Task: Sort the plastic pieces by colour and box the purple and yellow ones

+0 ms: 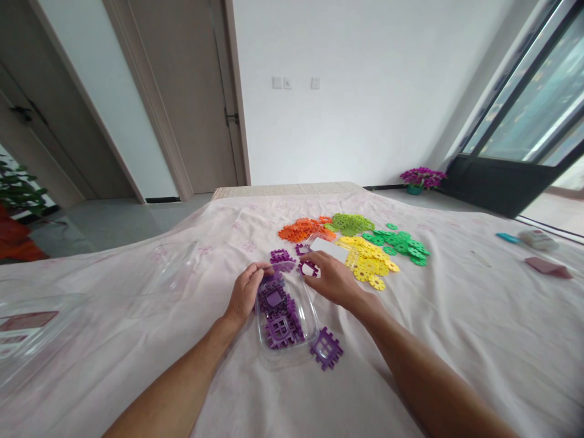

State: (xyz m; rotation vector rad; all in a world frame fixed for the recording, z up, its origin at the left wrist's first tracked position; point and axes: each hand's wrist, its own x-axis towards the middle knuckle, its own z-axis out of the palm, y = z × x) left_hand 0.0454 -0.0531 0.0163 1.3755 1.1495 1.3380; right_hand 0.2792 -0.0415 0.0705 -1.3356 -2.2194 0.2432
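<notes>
A clear plastic container (306, 304) stands on the cloth in front of me with several purple toy building pieces (279, 328) inside. My left hand (246, 291) is closed on its upper left rim. At the upper right rim, my right hand (332, 275) pinches a purple window-shaped building piece (309, 267) between thumb and fingers. More purple pieces (281, 257) lie just beyond the container. One purple window piece (326, 348) rests beside its lower right corner. Partly behind my right hand is another clear container (328, 248) with a white area.
Piles of orange (303, 230), light green (350, 222), yellow (371, 261) and green (404, 244) pieces lie farther back. Clear plastic containers (27, 334) are at the left. A blue item (507, 238), a whitish packet (538, 239) and a reddish-brown item (547, 267) sit at the right.
</notes>
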